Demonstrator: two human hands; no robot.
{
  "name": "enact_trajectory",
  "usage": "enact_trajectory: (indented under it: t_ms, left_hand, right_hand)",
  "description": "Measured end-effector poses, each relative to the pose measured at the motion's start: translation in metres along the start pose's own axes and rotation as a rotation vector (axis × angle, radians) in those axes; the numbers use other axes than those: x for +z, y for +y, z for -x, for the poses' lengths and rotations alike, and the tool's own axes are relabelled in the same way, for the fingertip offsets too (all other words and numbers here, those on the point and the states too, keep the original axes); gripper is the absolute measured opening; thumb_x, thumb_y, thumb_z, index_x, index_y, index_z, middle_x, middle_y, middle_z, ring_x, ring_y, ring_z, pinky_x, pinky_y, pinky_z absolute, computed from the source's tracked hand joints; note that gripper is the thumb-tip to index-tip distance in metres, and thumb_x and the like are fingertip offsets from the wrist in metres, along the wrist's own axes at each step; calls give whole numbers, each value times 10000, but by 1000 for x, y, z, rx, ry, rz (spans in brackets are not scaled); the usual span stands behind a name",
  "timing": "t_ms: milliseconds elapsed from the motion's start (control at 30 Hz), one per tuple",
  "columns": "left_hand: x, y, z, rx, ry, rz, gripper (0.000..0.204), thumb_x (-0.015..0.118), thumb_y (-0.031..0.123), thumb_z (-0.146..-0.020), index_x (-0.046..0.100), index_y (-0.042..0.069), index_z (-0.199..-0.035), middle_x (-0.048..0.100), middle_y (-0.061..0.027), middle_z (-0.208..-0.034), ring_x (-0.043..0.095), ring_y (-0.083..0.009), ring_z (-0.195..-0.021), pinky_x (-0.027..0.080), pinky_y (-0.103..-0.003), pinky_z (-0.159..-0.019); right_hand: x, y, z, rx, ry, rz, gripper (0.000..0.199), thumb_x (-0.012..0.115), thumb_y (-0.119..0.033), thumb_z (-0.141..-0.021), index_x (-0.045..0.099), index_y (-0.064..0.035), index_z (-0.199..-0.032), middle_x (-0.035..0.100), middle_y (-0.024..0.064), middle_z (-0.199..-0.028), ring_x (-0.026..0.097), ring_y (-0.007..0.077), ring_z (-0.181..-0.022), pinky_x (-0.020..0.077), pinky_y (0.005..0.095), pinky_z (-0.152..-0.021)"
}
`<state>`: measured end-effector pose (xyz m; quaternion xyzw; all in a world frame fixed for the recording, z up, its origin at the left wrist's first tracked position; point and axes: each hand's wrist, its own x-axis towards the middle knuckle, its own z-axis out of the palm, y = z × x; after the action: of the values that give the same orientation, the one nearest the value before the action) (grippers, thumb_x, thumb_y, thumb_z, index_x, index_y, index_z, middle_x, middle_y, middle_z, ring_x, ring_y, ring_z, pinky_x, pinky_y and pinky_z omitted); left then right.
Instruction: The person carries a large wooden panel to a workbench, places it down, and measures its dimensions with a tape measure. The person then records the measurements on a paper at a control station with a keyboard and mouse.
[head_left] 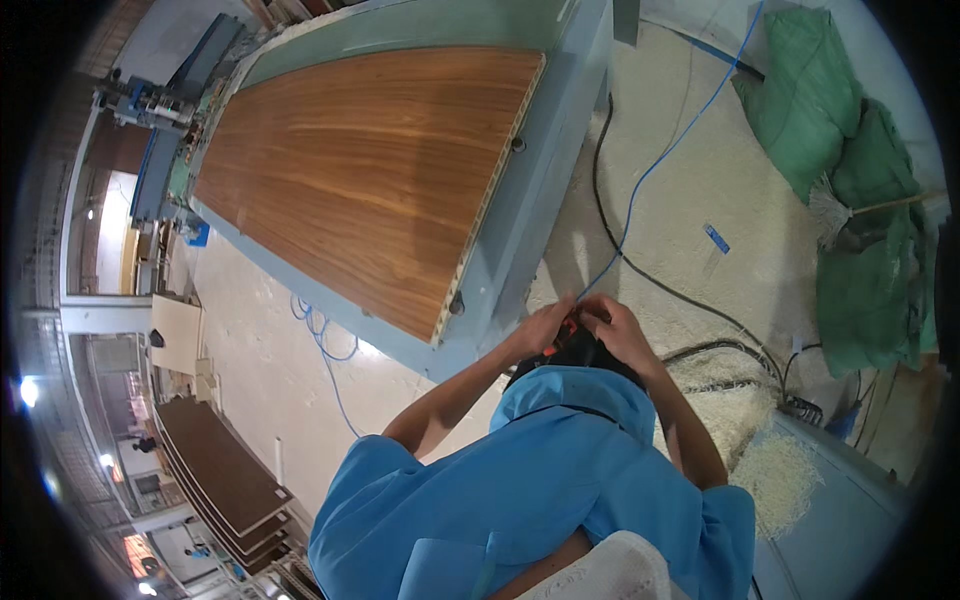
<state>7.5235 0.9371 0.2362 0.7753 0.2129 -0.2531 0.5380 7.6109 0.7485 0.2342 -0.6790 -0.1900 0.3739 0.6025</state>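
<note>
Both my hands are close together in front of my waist, with fingers curled inward. A small black-and-orange item (566, 331) shows between them; its kind is hard to make out. My left hand (540, 330) is closed at its left side. My right hand (618, 332) has its fingers bent and pressed together at its right side, and what they pinch is hidden. A thin blue hose (640, 190) runs across the floor up to my fingertips; whether I grip it I cannot tell. Ahead to the left, a wood-grain panel (370, 170) lies on a grey-blue machine table (530, 220), apart from my hands.
Black cables (690, 300) cross the dusty floor to my right. Green sacks (810, 100) and a broom (835, 210) stand at the far right. Pale shavings (775, 480) are heaped near a grey-blue surface. Stacked brown panels (220, 470) lie at the left, and another blue hose (325, 335) coils nearby.
</note>
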Motion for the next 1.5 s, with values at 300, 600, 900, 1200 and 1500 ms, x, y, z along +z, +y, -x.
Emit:
enact_trajectory:
  t_ms: [300, 600, 900, 1200, 1500]
  left_hand:
    - [-169, 105, -80, -46, 70, -490, 594, 478, 646, -1006, 655, 108, -1184, 729, -188, -968, 704, -384, -1002, 524, -482, -864]
    - [-396, 98, -241, -100, 414, -966, 412, 579, 481, -1023, 696, 173, -1270, 665, -179, -1183, 645, -393, -1062, 541, -502, -875]
    - [-499, 116, -382, 44, 567, -1021, 452, 571, 541, -1019, 696, 190, -1274, 664, -151, -1199, 647, -408, -1048, 554, -517, -866]
    - [-527, 103, -421, 155, 605, -1051, 429, 561, 595, -1005, 706, 254, -1222, 672, -124, -1161, 670, -413, -1013, 585, -499, -805]
    - [-523, 89, -428, 270, 744, -1110, 378, 590, 554, -1005, 704, 254, -1205, 665, -126, -1158, 649, -438, -1038, 587, -512, -808]
  right_hand:
    - [-25, -83, -182, 35, -41, 64, 221, 748, -174, -936, 671, 8, -1034, 698, 67, -905, 650, 124, -839, 517, 303, -753]
    - [-71, -88, -441, -394, 239, 249, 158, 690, -124, -968, 696, -24, -1090, 659, 96, -872, 659, 186, -775, 513, 307, -697]
    - [-78, -73, -585, -141, 600, 229, 224, 706, -171, -956, 725, -19, -1120, 725, 132, -945, 687, 217, -822, 540, 351, -758]
    - [-77, -71, -604, 69, 541, 31, 230, 703, -163, -976, 724, 3, -1133, 742, 81, -921, 681, 149, -786, 555, 301, -720]
    - [-91, -71, -608, 117, 409, -219, 232, 722, -177, -989, 728, 1, -1138, 719, 51, -948, 666, 127, -810, 583, 292, -749]
